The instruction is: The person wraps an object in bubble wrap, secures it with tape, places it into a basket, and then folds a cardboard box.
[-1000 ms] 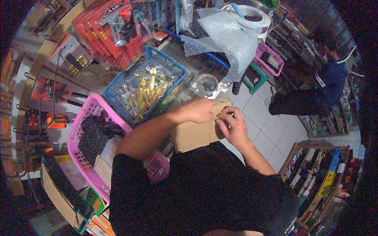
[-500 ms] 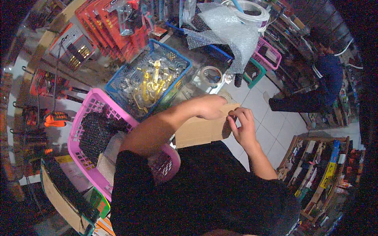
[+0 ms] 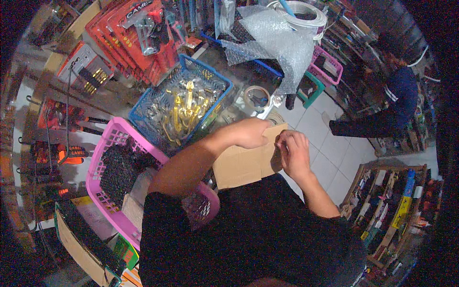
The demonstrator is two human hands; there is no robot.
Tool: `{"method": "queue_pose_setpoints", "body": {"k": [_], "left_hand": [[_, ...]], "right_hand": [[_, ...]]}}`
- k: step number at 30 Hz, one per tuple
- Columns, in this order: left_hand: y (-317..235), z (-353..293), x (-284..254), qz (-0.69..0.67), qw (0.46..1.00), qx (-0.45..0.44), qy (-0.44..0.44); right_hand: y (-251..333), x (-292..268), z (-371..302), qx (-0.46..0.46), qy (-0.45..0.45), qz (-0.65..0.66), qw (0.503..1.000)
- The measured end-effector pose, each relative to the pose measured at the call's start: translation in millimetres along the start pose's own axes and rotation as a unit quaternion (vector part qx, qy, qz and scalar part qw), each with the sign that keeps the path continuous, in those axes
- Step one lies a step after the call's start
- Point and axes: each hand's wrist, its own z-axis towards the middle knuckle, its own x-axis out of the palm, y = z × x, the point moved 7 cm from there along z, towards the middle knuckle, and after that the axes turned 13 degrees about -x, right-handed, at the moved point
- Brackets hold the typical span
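Observation:
A piece of brown cardboard (image 3: 239,167), perhaps the side of a small carton, stands in front of my body with a vertical seam in it. My left hand (image 3: 252,132) is closed over its upper edge, the fingertips hidden. At the cardboard's right edge, my right hand (image 3: 295,152) has its fingers curled and pinched together; whatever they hold is too small or hidden to make out. Beyond my left hand sits a blue basket (image 3: 143,107) with yellow metal pieces in clear bags (image 3: 189,107). A roll of tape (image 3: 256,98) lies just past the cardboard.
To the left is a pink basket (image 3: 95,179) of black material (image 3: 119,167). Bubble wrap (image 3: 275,33) and a coil of white cable (image 3: 308,20) lie farther back. Red blister packs (image 3: 129,43) hang at far left. At right are another person (image 3: 401,98) and a wooden rack (image 3: 389,210).
The cardboard has tipped so more of its face shows. My right fingers have curled in closer at its edge; my left hand has shifted slightly left. The whole view has turned a little.

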Motion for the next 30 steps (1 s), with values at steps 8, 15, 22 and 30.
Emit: {"method": "queue_pose_setpoints", "body": {"k": [8,15,22,30], "left_hand": [[-4,-10,-16,0.04,0.998,-0.039,-0.02],[18,-2,-22,0.072,0.993,-0.089,-0.04],[26,-3,-26,0.071,0.994,-0.072,-0.042],[30,-9,-38,0.036,0.995,-0.083,-0.045]], "right_hand": [[-21,1,-6,0.063,-0.01,0.157,0.986],[-52,-3,-21,0.159,-0.091,0.25,0.951],[-72,17,-35,0.219,-0.074,0.269,0.935],[-98,58,-38,0.284,-0.036,0.388,0.876]]}}
